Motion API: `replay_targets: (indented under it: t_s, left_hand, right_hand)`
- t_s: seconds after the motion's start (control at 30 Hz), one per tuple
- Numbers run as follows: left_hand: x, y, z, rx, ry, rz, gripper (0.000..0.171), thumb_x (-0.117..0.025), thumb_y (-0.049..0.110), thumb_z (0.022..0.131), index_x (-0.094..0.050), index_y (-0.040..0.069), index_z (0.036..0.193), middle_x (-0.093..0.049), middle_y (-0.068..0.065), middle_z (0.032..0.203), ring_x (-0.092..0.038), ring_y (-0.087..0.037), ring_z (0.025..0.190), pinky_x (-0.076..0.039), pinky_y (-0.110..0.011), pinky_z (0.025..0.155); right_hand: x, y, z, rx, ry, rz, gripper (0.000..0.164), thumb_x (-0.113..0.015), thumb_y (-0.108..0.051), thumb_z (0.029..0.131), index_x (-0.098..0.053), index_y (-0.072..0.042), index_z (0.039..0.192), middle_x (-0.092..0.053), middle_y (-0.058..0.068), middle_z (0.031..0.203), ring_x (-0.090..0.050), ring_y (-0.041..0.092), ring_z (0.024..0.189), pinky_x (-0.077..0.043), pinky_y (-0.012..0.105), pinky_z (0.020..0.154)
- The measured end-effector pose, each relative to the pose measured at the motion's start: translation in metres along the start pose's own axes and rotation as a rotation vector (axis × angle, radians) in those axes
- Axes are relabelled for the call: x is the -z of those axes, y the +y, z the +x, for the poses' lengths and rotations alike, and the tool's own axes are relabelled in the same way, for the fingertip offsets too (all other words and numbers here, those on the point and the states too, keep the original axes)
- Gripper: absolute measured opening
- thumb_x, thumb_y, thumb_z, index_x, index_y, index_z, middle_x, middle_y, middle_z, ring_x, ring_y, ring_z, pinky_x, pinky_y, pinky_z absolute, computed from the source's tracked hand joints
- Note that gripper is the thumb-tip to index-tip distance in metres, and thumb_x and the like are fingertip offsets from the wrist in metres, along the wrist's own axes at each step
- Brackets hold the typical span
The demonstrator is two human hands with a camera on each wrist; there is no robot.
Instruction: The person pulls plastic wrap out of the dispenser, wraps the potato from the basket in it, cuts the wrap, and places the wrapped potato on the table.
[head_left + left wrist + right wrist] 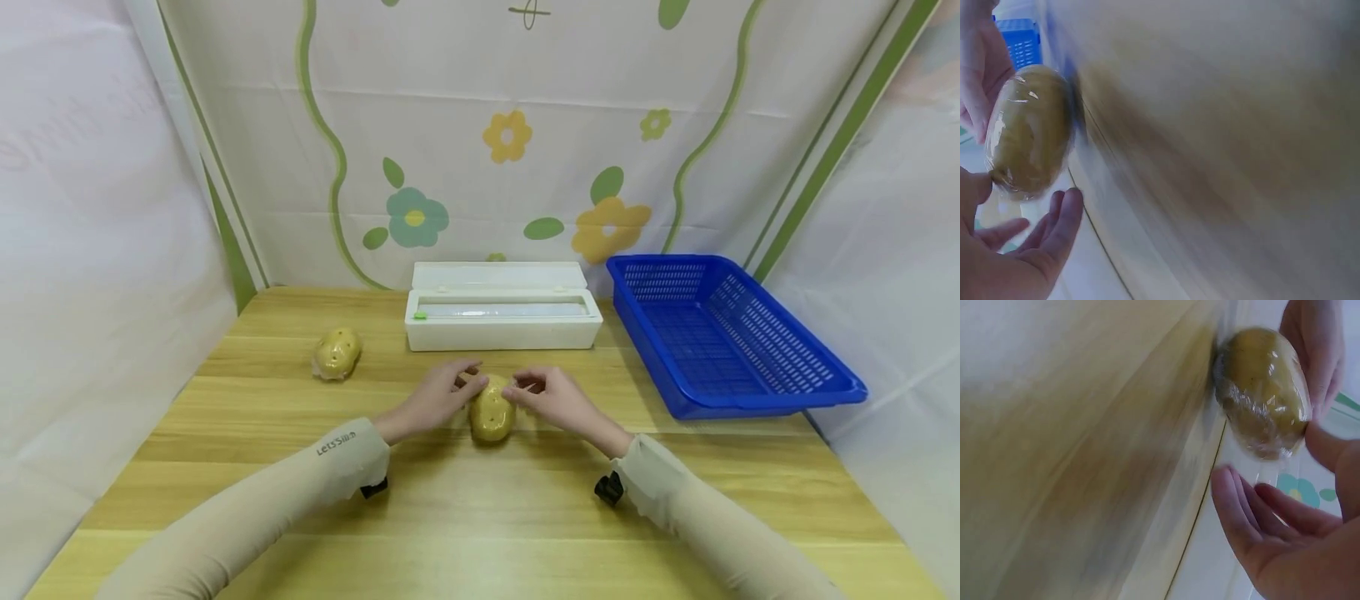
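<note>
A yellow-brown potato (491,415) wrapped in clear film lies on the table between the two hands. My left hand (444,395) is at its left side, the thumb against the wrapped surface. From the other side my right hand (553,402) touches it with the thumb. In the left wrist view the film on the potato (1032,128) shines, and the left fingers (1063,222) stand spread apart from it. The right wrist view shows wrinkled film on the potato (1263,387), with the right fingers (1232,500) relaxed and off it.
A second film-wrapped potato (337,353) lies at the back left of the wooden table (465,533). Behind the hands stands a white cling film box (502,336), its lid up and a green slider at its left end. A blue plastic basket (663,367) sits at the right.
</note>
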State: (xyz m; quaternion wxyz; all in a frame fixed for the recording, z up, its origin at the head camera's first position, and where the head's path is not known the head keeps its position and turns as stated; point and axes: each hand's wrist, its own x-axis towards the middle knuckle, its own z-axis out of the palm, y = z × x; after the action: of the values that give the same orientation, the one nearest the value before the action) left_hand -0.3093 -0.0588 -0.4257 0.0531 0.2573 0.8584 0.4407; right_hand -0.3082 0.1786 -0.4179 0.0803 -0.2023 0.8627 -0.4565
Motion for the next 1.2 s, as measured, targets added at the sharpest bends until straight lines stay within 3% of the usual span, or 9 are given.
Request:
replay_targets:
  t_s: [0.1,0.23,0.33,0.53,0.67,0.8,0.97,1.03,1.2]
  left_hand:
    - [0.000,0.000,0.000,-0.060,-0.009,0.084,0.055,-0.057,0.039,0.101,-0.052,-0.002,0.138,-0.059,-0.012,0.129,-0.062,-0.016,0.098,-0.053,-0.030,0.080]
    - [0.001,0.000,0.001,-0.121,-0.064,0.131,0.072,-0.075,0.047,0.085,-0.055,-0.001,0.136,-0.064,-0.006,0.119,-0.062,-0.014,0.096,-0.053,-0.030,0.080]
    - [0.002,-0.001,0.002,-0.134,-0.088,0.117,0.079,-0.084,0.047,0.076,-0.056,0.002,0.135,-0.065,-0.001,0.114,-0.062,-0.013,0.095,-0.053,-0.030,0.079]
    - [0.006,-0.005,0.002,-0.107,-0.132,0.041,0.073,-0.085,0.042,0.075,-0.059,0.006,0.133,-0.066,0.003,0.112,-0.063,-0.013,0.096,-0.053,-0.029,0.080]
    - [0.009,-0.007,0.003,-0.089,-0.159,0.039,0.079,-0.087,0.041,0.074,-0.056,0.002,0.135,-0.066,-0.002,0.116,-0.064,-0.013,0.096,-0.054,-0.028,0.080]
    - [0.011,-0.009,0.003,-0.092,-0.192,0.064,0.087,-0.090,0.037,0.070,-0.052,-0.003,0.138,-0.065,-0.007,0.119,-0.064,-0.015,0.095,-0.054,-0.028,0.080]
    - [0.012,-0.010,0.003,-0.090,-0.202,0.073,0.086,-0.091,0.035,0.069,-0.053,-0.003,0.136,-0.066,-0.006,0.117,-0.065,-0.015,0.094,-0.054,-0.028,0.079]
    - [0.013,-0.011,0.003,-0.089,-0.196,0.076,0.084,-0.090,0.036,0.069,-0.054,-0.002,0.136,-0.067,-0.005,0.116,-0.065,-0.014,0.093,-0.054,-0.029,0.079]
    - [0.013,-0.011,0.004,-0.081,-0.194,0.048,0.075,-0.090,0.036,0.069,-0.061,0.002,0.128,-0.069,0.001,0.107,-0.065,-0.013,0.090,-0.054,-0.028,0.077]
  right_hand:
    - [-0.001,-0.001,0.000,0.054,0.078,-0.062,0.040,-0.077,-0.028,0.088,-0.070,0.000,0.115,-0.071,0.007,0.103,-0.067,0.019,0.086,-0.056,0.032,0.073]
    - [0.002,-0.001,-0.002,0.108,0.027,-0.017,0.043,-0.083,-0.017,0.082,-0.068,0.003,0.117,-0.069,0.013,0.107,-0.068,0.023,0.089,-0.056,0.029,0.074]
    - [0.003,0.001,-0.003,0.126,-0.025,0.023,0.051,-0.085,-0.009,0.077,-0.064,0.007,0.121,-0.067,0.017,0.111,-0.068,0.026,0.093,-0.056,0.030,0.077]
    - [0.002,0.003,-0.003,0.166,-0.048,-0.038,0.052,-0.081,0.002,0.077,-0.061,0.009,0.125,-0.064,0.022,0.119,-0.067,0.031,0.099,-0.055,0.035,0.082]
    - [-0.002,0.001,-0.003,0.167,-0.022,-0.063,0.047,-0.076,0.009,0.080,-0.061,0.009,0.125,-0.064,0.022,0.119,-0.067,0.030,0.102,-0.054,0.033,0.082]
    - [-0.003,0.000,-0.004,0.126,0.023,-0.059,0.037,-0.077,0.005,0.081,-0.068,0.005,0.118,-0.069,0.016,0.111,-0.069,0.024,0.097,-0.055,0.026,0.077]
    - [-0.003,0.001,-0.005,0.119,0.081,-0.117,0.025,-0.081,-0.006,0.080,-0.076,-0.004,0.104,-0.073,0.009,0.098,-0.070,0.015,0.079,-0.055,0.023,0.061]
    - [-0.002,0.001,-0.005,0.145,0.074,-0.149,0.025,-0.081,-0.006,0.080,-0.076,-0.004,0.104,-0.072,0.011,0.098,-0.069,0.014,0.074,-0.054,0.024,0.056]
    - [0.001,-0.006,-0.004,0.142,-0.031,-0.170,0.041,-0.086,-0.014,0.077,-0.072,-0.001,0.113,-0.070,0.013,0.106,-0.070,0.019,0.078,-0.054,0.023,0.058]
